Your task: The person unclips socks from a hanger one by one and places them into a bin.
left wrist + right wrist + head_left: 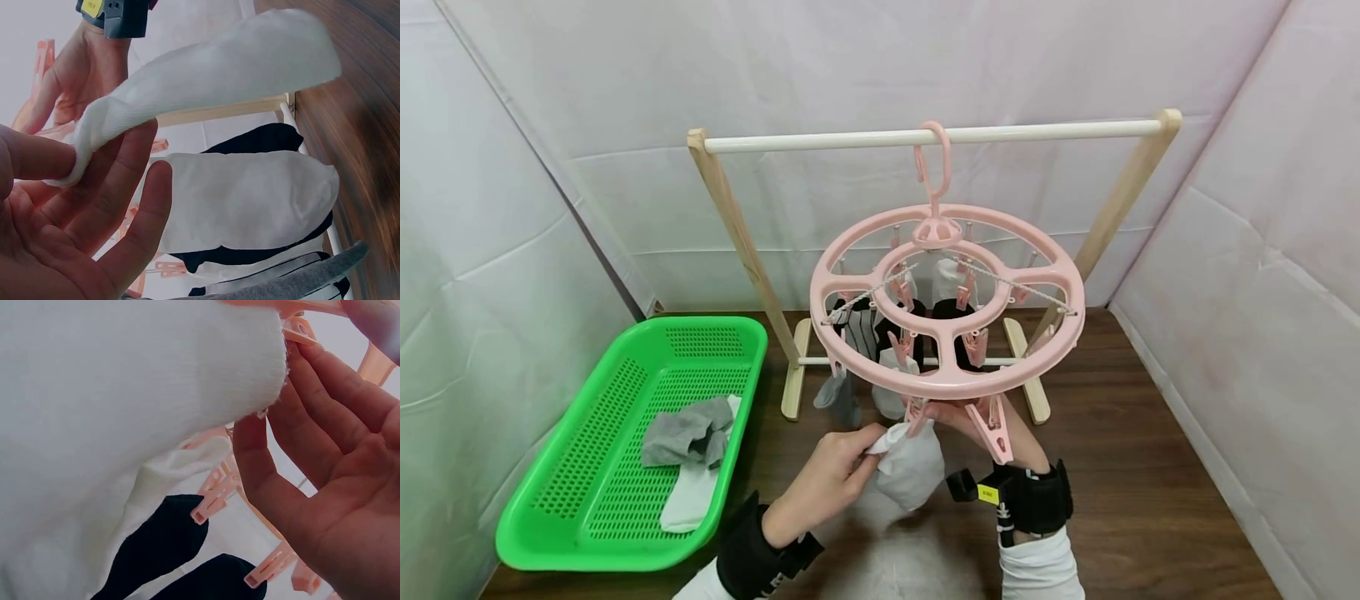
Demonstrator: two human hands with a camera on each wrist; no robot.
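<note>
My left hand (829, 482) pinches the cuff of a white sock (912, 471) between thumb and forefinger, its other fingers loosely extended in the left wrist view. The sock hangs below the front rim of a round pink clip hanger (951, 383). My right hand (958, 417) grips a pink clothespin (916, 414) at that rim, right over the sock's cuff. In the right wrist view, the thumb is on the clip (269, 307) and the fingers lie behind the cuff. Another pink clip (992, 429) dangles in front of the right hand.
The hanger hooks onto a white rod (820, 142) on a wooden stand (741, 237). Several socks hang from its clips, among them a grey sock (841, 398) and a black sock (162, 540). At left, a green basket (523, 529) holds grey and white socks (685, 433).
</note>
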